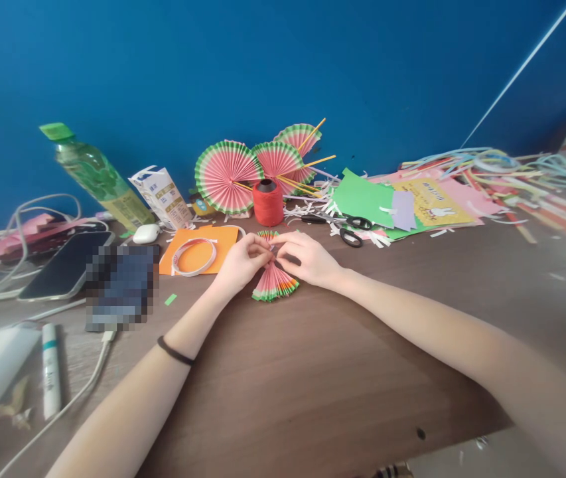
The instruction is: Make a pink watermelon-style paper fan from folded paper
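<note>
A pleated paper fan [276, 284], pink with a white and green edge, lies on the table with its folds spread toward me and away from me. My left hand [243, 263] is closed in a pinch at its narrow middle. From the other side, my right hand [310, 260] pinches the same spot, thumb and forefinger curled together. The fingertips cover the fan's centre, so any thread or tape there is hidden. Just behind the hands stands a red spool of thread [268, 204]. Left of them, a roll of white tape [194, 257] rests on orange paper [223, 236].
Finished round fans [227, 174] on sticks lean against the blue wall. Black scissors [351, 236] lie by green paper sheets [362, 199] and paper strips. At left are a green bottle [106, 179], a carton [162, 196], phones [66, 265], a marker [50, 372] and a cable.
</note>
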`<state>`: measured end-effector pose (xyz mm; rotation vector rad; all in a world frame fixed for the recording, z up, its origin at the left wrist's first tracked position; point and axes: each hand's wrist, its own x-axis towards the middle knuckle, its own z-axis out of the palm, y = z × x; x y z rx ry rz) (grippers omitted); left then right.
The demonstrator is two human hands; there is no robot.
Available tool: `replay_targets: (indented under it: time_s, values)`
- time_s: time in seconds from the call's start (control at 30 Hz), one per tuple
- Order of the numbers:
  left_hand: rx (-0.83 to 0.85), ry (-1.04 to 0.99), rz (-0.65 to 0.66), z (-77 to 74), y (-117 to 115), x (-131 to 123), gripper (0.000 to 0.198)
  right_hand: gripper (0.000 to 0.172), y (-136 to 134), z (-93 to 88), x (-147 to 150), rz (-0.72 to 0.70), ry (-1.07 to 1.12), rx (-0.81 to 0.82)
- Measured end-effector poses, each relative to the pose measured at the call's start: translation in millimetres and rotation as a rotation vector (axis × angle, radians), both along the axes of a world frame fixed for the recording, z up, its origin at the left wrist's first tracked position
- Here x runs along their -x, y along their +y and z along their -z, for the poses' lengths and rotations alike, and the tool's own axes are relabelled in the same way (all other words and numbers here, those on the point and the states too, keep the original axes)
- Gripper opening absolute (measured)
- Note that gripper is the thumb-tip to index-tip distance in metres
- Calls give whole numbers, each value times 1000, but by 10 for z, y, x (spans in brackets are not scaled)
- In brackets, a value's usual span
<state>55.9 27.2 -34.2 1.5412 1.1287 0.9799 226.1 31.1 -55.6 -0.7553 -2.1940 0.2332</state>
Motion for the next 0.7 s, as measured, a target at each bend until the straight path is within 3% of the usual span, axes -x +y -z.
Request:
replay_targets:
  time_s: [0.43, 0.7]
  values:
    - [-60, -4, 26, 46, 22, 31, 28, 13, -12, -24, 13, 12, -51, 22]
    - [-44, -1, 35, 82, 39, 45, 27, 9, -24, -31, 3, 15, 56, 178]
